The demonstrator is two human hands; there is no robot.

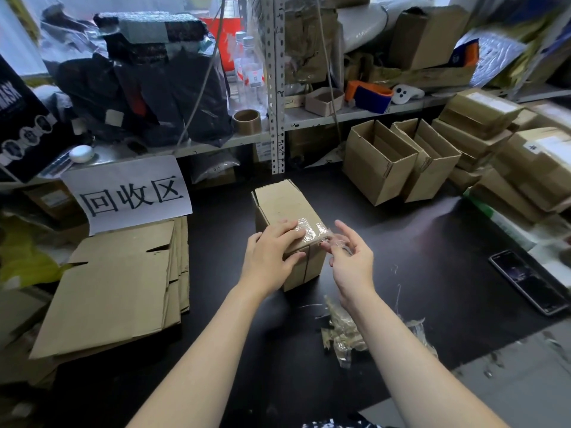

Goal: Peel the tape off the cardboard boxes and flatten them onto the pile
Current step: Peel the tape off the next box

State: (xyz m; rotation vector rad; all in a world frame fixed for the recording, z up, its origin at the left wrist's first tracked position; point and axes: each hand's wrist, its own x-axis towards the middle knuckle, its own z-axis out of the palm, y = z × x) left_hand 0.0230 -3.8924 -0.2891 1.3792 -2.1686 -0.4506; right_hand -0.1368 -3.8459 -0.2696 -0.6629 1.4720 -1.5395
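my two bare forearms reach away from the camera over a dark table [417, 242]. my left hand [268, 254] holds a small cardboard box [284, 202] that stands in the middle of the table – fingers laid over its top near edge, thumb pressed against the near face, so the hand clasps that corner. my right hand [349, 261] is just beside the box's right corner, thumb and forefinger pinching the loose end of a clear tape strip [309, 230]; the other fingers are spread and relaxed. the rest of the strip lies shiny and wrinkled across the box top, under my left fingertips. the far end of the box looks open, its flaps standing out. to my left a pile of flattened cardboard [114, 288] lies on the table edge, below a white paper sign [129, 193] with three large black characters. near my right forearm sits a heap of crumpled tape scraps [343, 332]. further right a dark phone [528, 281] lies flat. behind, two open boxes [380, 162] stand side by side – and sealed boxes [525, 168] are stacked at the right. a brown tape roll [246, 120] sits on the cluttered metal shelf beyond.
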